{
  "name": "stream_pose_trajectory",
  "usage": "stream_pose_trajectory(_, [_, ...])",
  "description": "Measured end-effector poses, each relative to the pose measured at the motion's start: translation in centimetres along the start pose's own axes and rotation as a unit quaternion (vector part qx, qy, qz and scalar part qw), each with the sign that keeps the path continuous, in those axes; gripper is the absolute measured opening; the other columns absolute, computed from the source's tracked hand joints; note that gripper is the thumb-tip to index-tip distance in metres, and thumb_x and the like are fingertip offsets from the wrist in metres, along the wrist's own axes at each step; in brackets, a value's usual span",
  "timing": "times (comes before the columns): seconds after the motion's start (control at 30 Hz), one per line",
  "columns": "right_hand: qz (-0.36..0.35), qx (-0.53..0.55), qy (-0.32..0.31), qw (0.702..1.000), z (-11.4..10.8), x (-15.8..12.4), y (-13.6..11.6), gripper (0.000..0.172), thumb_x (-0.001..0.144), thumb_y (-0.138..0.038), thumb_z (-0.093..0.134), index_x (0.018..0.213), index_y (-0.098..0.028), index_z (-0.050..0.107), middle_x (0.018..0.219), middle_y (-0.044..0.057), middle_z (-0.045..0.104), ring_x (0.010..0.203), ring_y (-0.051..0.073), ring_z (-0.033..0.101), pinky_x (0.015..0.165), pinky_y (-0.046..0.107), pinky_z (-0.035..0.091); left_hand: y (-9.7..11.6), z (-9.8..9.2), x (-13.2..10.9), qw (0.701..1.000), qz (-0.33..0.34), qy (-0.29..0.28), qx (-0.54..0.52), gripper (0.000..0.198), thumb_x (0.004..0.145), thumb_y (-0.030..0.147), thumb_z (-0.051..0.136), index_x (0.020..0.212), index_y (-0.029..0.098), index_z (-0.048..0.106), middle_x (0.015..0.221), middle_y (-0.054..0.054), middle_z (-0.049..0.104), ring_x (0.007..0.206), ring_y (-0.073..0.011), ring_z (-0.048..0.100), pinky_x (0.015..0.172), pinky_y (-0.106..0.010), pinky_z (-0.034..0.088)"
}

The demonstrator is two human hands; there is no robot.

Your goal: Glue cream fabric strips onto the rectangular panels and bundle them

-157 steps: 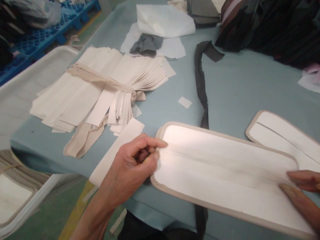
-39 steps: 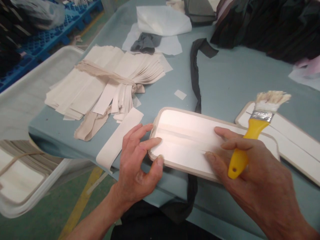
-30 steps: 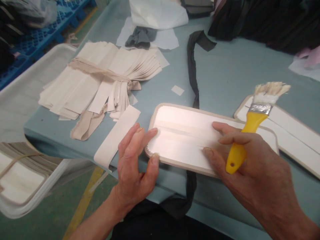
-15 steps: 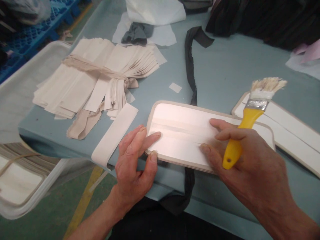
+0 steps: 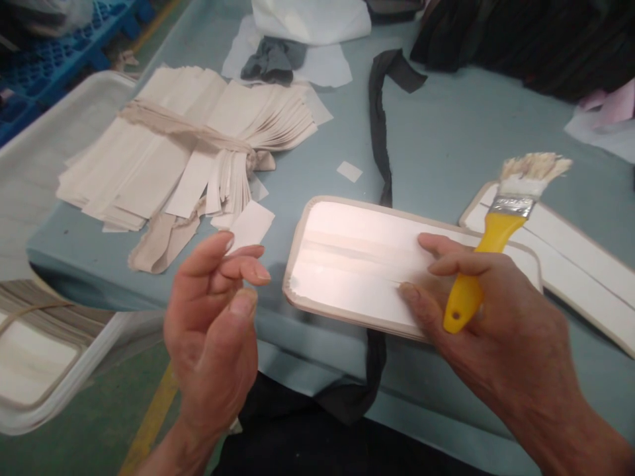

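Head view: my right hand is closed round the yellow brush, its fingertips pressing the white panel at frame centre. My left hand, lower left, is half curled at a white strip; I cannot tell if it grips.

Brush: handle is showing as glossy yellow plastic, ferrule as bright metal, bristles as pale, dry, frayed fibre. Flat panel: the face is reading as smooth white sheet with a soft sheen, the edge carrying 1 matt beige cloth binding. Table cover is looking like matt grey-blue cloth; bundled strips are appearing as matt cream fabric, tied with frayed cloth.
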State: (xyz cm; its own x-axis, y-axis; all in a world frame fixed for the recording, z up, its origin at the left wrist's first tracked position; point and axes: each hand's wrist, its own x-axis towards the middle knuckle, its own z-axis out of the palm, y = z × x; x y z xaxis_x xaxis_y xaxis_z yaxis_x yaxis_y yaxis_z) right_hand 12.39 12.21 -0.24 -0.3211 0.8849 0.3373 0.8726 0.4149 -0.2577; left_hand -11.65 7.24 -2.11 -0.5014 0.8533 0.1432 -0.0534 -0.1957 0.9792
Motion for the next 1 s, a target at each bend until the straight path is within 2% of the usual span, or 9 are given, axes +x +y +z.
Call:
stream_pose_trajectory(0.1, [-0.005, -0.010, 0.000, 1.000, 0.0, -0.1, 0.1, 0.023, 0.104, -0.048, 0.057, 0.103, -0.025, 0.053, 0.125, 0.011, 0.079, 0.104, 0.028, 0.078, 0.086, 0.039, 0.056, -0.3, -0.1, 0.6, 0.998, 0.020, 0.046, 0.026, 0.029, 0.089, 0.033, 0.081, 0.117, 0.034, 0.076, 0.087, 0.002, 0.069, 0.093, -0.0169, 0.066, 0.109, -0.035, 0.055])
stream_pose_trajectory(0.2, [-0.003, -0.010, 0.004, 1.000, -0.1, -0.2, 0.2, 0.026, 0.104, -0.051, 0.056, 0.103, -0.025, 0.053, 0.125, 0.011, 0.079, 0.103, 0.029, 0.078, 0.086, 0.041, 0.056, -0.8, -0.2, 0.7, 0.994, 0.025, 0.020, 0.108, 0.035, 0.094, 0.033, 0.075, 0.128, 0.029, 0.069, 0.091, 0.001, 0.066, 0.086, -0.0161, 0.063, 0.098, -0.035, 0.057])
stream_pose_trajectory(0.3, [0.003, -0.008, 0.008, 1.000, -0.1, -0.2, 0.1, 0.026, 0.104, -0.051, 0.056, 0.103, -0.025, 0.054, 0.127, 0.010, 0.079, 0.106, 0.029, 0.078, 0.087, 0.040, 0.055, -0.9, 0.2, 0.9, 0.968, 0.032, -0.035, 0.245, 0.054, 0.090, 0.036, 0.077, 0.140, 0.025, 0.059, 0.107, -0.003, 0.065, 0.102, -0.0207, 0.064, 0.103, -0.040, 0.055])
stream_pose_trajectory(0.4, [0.006, -0.012, 0.007, 1.000, 0.1, -0.2, 0.0, 0.024, 0.103, -0.049, 0.057, 0.104, -0.025, 0.054, 0.125, 0.010, 0.079, 0.105, 0.029, 0.078, 0.088, 0.041, 0.055, -0.6, 1.2, 1.4, 0.931, 0.041, -0.095, 0.350, 0.074, 0.085, 0.045, 0.079, 0.149, 0.020, 0.050, 0.133, -0.011, 0.063, 0.125, -0.0289, 0.060, 0.115, -0.049, 0.049])
stream_pose_trajectory(0.53, [0.009, -0.008, 0.003, 1.000, 0.2, -0.1, 0.0, 0.023, 0.101, -0.048, 0.059, 0.103, -0.026, 0.053, 0.127, 0.008, 0.079, 0.100, 0.028, 0.077, 0.083, 0.040, 0.054, -0.6, 2.3, 2.0, 0.907, 0.008, -0.146, 0.395, 0.076, 0.087, 0.047, 0.074, 0.151, 0.018, 0.046, 0.151, -0.016, 0.055, 0.140, -0.0344, 0.053, 0.124, -0.057, 0.040])
stream_pose_trajectory(0.73, [0.001, 0.005, 0.008, 1.000, 0.1, -0.1, 0.1, 0.018, 0.101, -0.043, 0.060, 0.103, -0.027, 0.053, 0.125, 0.008, 0.079, 0.099, 0.028, 0.077, 0.086, 0.041, 0.055, -0.9, 2.0, 2.1, 0.921, -0.024, -0.097, 0.376, 0.066, 0.088, 0.044, 0.072, 0.146, 0.020, 0.054, 0.147, -0.014, 0.061, 0.135, -0.0337, 0.058, 0.121, -0.058, 0.045])
stream_pose_trajectory(1.0, [-0.011, 0.019, 0.015, 1.000, 0.2, -0.1, 0.1, 0.015, 0.102, -0.040, 0.059, 0.104, -0.026, 0.053, 0.124, 0.009, 0.079, 0.102, 0.027, 0.078, 0.090, 0.040, 0.056, -0.5, 0.9, 2.2, 0.907, 0.063, -0.071, 0.410, 0.058, 0.087, 0.029, 0.071, 0.143, 0.027, 0.058, 0.143, -0.008, 0.064, 0.132, -0.0300, 0.061, 0.120, -0.053, 0.046])
